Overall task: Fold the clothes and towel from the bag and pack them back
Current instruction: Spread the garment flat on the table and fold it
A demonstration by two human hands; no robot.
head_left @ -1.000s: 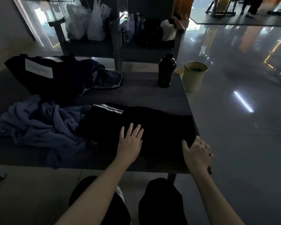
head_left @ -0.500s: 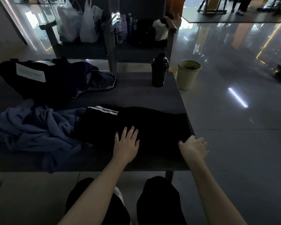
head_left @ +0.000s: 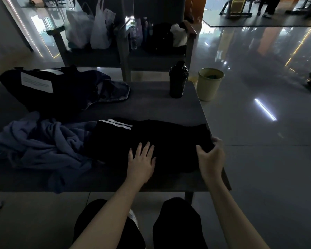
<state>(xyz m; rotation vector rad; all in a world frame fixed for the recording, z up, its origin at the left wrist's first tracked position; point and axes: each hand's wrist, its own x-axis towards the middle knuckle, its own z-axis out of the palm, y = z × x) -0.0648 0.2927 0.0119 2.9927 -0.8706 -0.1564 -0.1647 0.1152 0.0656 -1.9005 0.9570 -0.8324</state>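
At upper left the dark bag [head_left: 61, 94] lies on the table [head_left: 151, 106], with the blue towel [head_left: 41, 144] crumpled below it. In the centre the black garment [head_left: 169, 137] lies spread out. The left hand [head_left: 141, 162] presses it with straight fingers, and the right hand [head_left: 211, 157] grips its right edge.

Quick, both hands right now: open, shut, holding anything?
Left hand: open, pressing flat on the black garment.
Right hand: gripping the black garment's right edge.
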